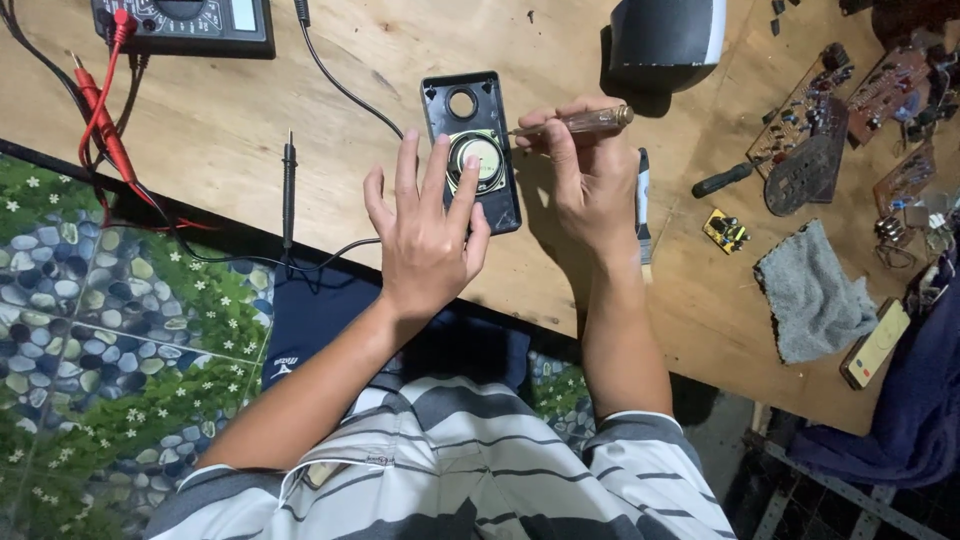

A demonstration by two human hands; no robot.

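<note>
The right hand (590, 175) is the working grip: its fingers are curled tight around a screwdriver with a clear handle (592, 121), held nearly level, the thin shaft running out to the left of the knuckles so that the tip meets the rim of a round speaker (483, 160). That speaker sits in a black plastic panel (470, 110), a rounded rectangle lying flat on the wooden worktop (250, 110) just left of the right grip, with a round hole in its far end. The left hand (425, 230) is spread wide, fingers splayed, holding nothing; its fingertips press down on the near edge of the speaker and the panel, pinning them to the wood, while the palm lies nearer the body at the worktop's edge. Directly right of the right wrist, partly hidden by it, lies a slim tool with a pale and dark handle (643, 200). Left of the left hand a black probe (289, 185) lies on the wood, its lead curving away, and further left red probes (100, 110) trail from a multimeter (185, 22) at the far corner. Beyond the right grip stands a grey and black rounded housing (668, 35). Well off to the right are a black-handled screwdriver (722, 179), circuit boards (815, 110), a small yellow board (726, 230) and a grey cloth (815, 290).
</note>
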